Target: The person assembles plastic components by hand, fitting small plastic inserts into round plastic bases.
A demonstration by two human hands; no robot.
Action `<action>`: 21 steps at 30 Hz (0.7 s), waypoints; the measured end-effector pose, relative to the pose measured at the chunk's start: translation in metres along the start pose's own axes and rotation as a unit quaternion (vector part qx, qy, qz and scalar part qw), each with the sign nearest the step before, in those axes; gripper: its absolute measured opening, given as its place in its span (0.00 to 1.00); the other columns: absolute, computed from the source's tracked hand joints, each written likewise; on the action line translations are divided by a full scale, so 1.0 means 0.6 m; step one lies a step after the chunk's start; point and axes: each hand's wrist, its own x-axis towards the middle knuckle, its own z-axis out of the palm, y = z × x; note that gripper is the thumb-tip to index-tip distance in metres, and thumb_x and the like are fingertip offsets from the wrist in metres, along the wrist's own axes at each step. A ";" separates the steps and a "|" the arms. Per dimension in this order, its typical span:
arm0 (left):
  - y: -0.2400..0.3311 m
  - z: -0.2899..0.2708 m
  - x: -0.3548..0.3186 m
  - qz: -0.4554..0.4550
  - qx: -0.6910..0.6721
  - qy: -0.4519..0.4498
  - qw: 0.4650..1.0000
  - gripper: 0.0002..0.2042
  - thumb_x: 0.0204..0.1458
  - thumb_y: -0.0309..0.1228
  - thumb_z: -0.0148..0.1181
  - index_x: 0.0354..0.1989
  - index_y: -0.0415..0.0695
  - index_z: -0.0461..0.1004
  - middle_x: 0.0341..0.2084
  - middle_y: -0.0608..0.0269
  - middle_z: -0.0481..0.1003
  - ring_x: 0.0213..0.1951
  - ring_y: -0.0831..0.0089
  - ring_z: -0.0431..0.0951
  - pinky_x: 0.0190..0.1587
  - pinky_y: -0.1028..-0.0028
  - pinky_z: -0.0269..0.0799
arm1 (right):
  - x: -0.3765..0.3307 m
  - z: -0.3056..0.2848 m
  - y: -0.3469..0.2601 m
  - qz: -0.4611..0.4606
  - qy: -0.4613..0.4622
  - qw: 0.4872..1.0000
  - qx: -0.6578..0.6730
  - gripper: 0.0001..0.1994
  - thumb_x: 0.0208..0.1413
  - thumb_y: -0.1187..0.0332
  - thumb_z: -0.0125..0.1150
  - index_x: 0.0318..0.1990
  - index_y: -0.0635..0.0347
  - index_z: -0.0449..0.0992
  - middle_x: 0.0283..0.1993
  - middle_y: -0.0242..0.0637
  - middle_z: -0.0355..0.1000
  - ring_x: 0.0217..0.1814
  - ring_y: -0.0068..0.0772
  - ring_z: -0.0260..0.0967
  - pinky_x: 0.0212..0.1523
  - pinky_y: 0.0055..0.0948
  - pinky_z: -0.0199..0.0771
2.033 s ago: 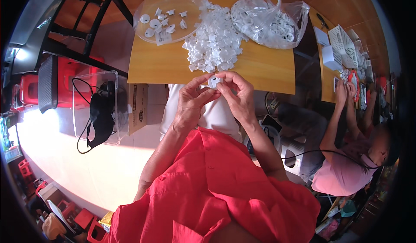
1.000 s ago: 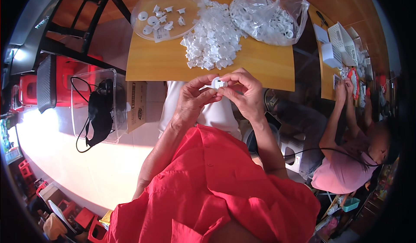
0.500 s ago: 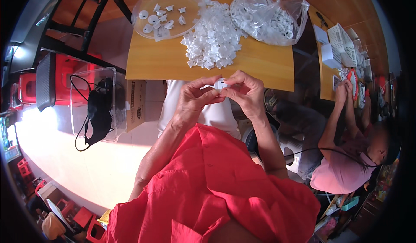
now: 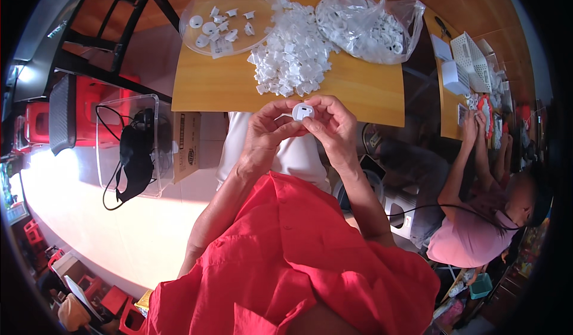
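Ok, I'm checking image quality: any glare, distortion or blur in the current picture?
Head view, left: strong light washes out the floor; head view, rim: black corners and a leaning red stool; head view, middle: white disc between left hand and right hand looks fairly sharp.

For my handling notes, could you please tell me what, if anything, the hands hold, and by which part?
A small round white piece, held by its rim: the left hand at its left side, the right hand at its right.
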 end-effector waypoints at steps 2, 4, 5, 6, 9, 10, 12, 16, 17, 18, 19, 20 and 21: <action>0.002 0.001 0.000 0.011 0.000 0.000 1.000 0.13 0.48 0.18 0.53 0.44 0.38 0.68 0.36 0.57 0.73 0.39 0.70 0.75 0.45 0.69 0.73 | 0.001 -0.001 -0.001 0.001 -0.005 1.000 -0.004 0.13 0.49 0.78 0.56 0.43 0.65 0.68 0.35 0.32 0.70 0.35 0.16 0.66 0.35 0.17 0.68; 0.004 0.002 0.000 0.026 0.002 -0.019 0.999 0.13 0.48 0.18 0.52 0.44 0.38 0.68 0.35 0.56 0.74 0.38 0.70 0.76 0.45 0.69 0.73 | 0.001 -0.001 -0.005 0.032 0.010 0.999 0.003 0.12 0.50 0.78 0.56 0.44 0.66 0.69 0.33 0.32 0.70 0.34 0.16 0.67 0.34 0.15 0.68; 0.005 0.002 0.001 0.026 0.001 -0.019 0.999 0.13 0.48 0.18 0.52 0.44 0.38 0.68 0.35 0.56 0.74 0.38 0.70 0.76 0.45 0.69 0.73 | 0.000 -0.001 -0.007 0.032 0.010 0.999 0.002 0.12 0.50 0.78 0.56 0.44 0.66 0.69 0.33 0.32 0.70 0.34 0.16 0.67 0.34 0.15 0.68; 0.005 0.001 0.000 0.027 0.002 -0.022 0.999 0.13 0.48 0.18 0.53 0.44 0.37 0.68 0.36 0.56 0.74 0.38 0.70 0.76 0.45 0.69 0.73 | -0.001 -0.001 -0.008 0.045 0.010 0.999 -0.008 0.12 0.50 0.78 0.55 0.44 0.66 0.69 0.32 0.32 0.70 0.33 0.16 0.67 0.34 0.15 0.68; 0.006 0.002 -0.004 0.024 0.002 -0.020 1.000 0.14 0.48 0.18 0.53 0.45 0.37 0.68 0.36 0.56 0.74 0.38 0.70 0.76 0.45 0.70 0.73 | -0.003 0.001 -0.012 0.059 0.012 0.998 -0.023 0.12 0.50 0.77 0.56 0.44 0.66 0.70 0.32 0.32 0.70 0.33 0.16 0.67 0.32 0.15 0.69; 0.006 0.002 -0.004 0.019 0.003 -0.014 1.000 0.14 0.48 0.18 0.53 0.45 0.37 0.68 0.35 0.56 0.74 0.38 0.71 0.76 0.44 0.71 0.73 | -0.003 0.001 -0.013 0.062 0.015 0.998 -0.027 0.13 0.50 0.77 0.56 0.44 0.66 0.70 0.32 0.32 0.70 0.33 0.16 0.67 0.32 0.16 0.69; 0.002 0.000 -0.002 0.019 -0.006 -0.003 1.000 0.14 0.48 0.18 0.54 0.45 0.37 0.68 0.36 0.57 0.74 0.37 0.72 0.76 0.43 0.72 0.74 | -0.005 0.005 -0.017 0.011 0.024 0.997 -0.067 0.13 0.48 0.78 0.57 0.44 0.65 0.71 0.33 0.33 0.70 0.33 0.17 0.67 0.32 0.16 0.70; -0.003 -0.004 -0.002 0.015 -0.017 0.007 1.000 0.15 0.47 0.18 0.56 0.46 0.38 0.69 0.37 0.61 0.74 0.38 0.76 0.75 0.41 0.75 0.74 | -0.001 -0.003 -0.018 -0.127 -0.010 0.960 -0.251 0.15 0.44 0.81 0.60 0.43 0.63 0.73 0.34 0.35 0.69 0.32 0.22 0.69 0.30 0.19 0.71; -0.004 -0.006 -0.003 0.015 -0.017 0.007 1.000 0.15 0.47 0.18 0.56 0.46 0.38 0.69 0.37 0.61 0.74 0.38 0.76 0.75 0.41 0.75 0.74 | 0.001 -0.001 -0.018 -0.137 -0.006 0.957 -0.254 0.15 0.42 0.82 0.60 0.41 0.63 0.74 0.33 0.36 0.69 0.31 0.25 0.69 0.29 0.20 0.70; -0.005 -0.008 -0.004 0.008 -0.028 0.007 1.000 0.15 0.47 0.18 0.56 0.46 0.38 0.69 0.37 0.61 0.74 0.38 0.76 0.75 0.41 0.75 0.74 | 0.001 -0.002 -0.020 -0.137 -0.006 0.957 -0.254 0.15 0.42 0.82 0.60 0.41 0.63 0.74 0.33 0.36 0.69 0.31 0.25 0.69 0.29 0.20 0.70; -0.005 -0.010 -0.005 0.002 -0.039 0.007 0.999 0.15 0.47 0.19 0.56 0.46 0.38 0.69 0.37 0.61 0.74 0.38 0.76 0.75 0.42 0.76 0.73 | 0.002 -0.004 -0.024 -0.144 -0.020 0.952 -0.268 0.15 0.42 0.82 0.61 0.41 0.63 0.74 0.33 0.37 0.69 0.31 0.25 0.69 0.29 0.20 0.71; -0.005 -0.011 -0.005 0.002 -0.039 0.007 0.999 0.15 0.47 0.19 0.56 0.46 0.38 0.69 0.37 0.61 0.74 0.38 0.76 0.75 0.42 0.76 0.73 | 0.003 -0.005 -0.026 -0.150 -0.034 0.947 -0.281 0.15 0.42 0.81 0.61 0.41 0.63 0.74 0.33 0.37 0.69 0.31 0.26 0.69 0.29 0.20 0.71; -0.005 -0.012 -0.006 0.002 -0.023 0.004 1.000 0.15 0.47 0.19 0.57 0.46 0.38 0.69 0.36 0.61 0.74 0.38 0.76 0.75 0.42 0.76 0.73 | 0.003 -0.005 -0.027 -0.150 -0.034 0.947 -0.281 0.15 0.42 0.81 0.61 0.41 0.63 0.74 0.33 0.37 0.69 0.31 0.26 0.69 0.29 0.20 0.71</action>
